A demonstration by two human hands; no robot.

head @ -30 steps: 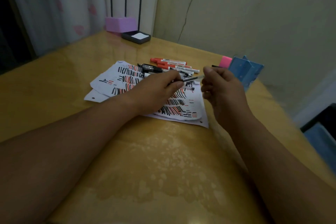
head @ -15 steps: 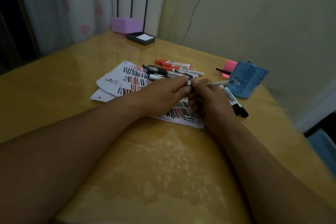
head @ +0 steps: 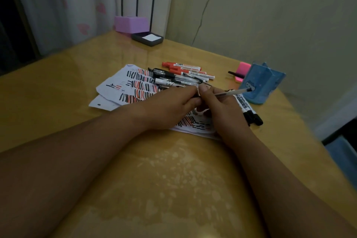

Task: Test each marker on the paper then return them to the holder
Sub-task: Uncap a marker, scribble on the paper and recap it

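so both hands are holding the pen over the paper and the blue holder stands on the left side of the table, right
Not quite: the blue holder stands on the right side of the table, not the left, as the head view shows. The left hand and the right hand do hold the pen over the paper.

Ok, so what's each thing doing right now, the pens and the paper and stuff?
pen: pinched between left hand and right hand.
paper: flat, full of red and black strokes.
red markers: capped, lying loose.
holder: upright, no marker seen in it.
black markers: capped, lying by the holder.
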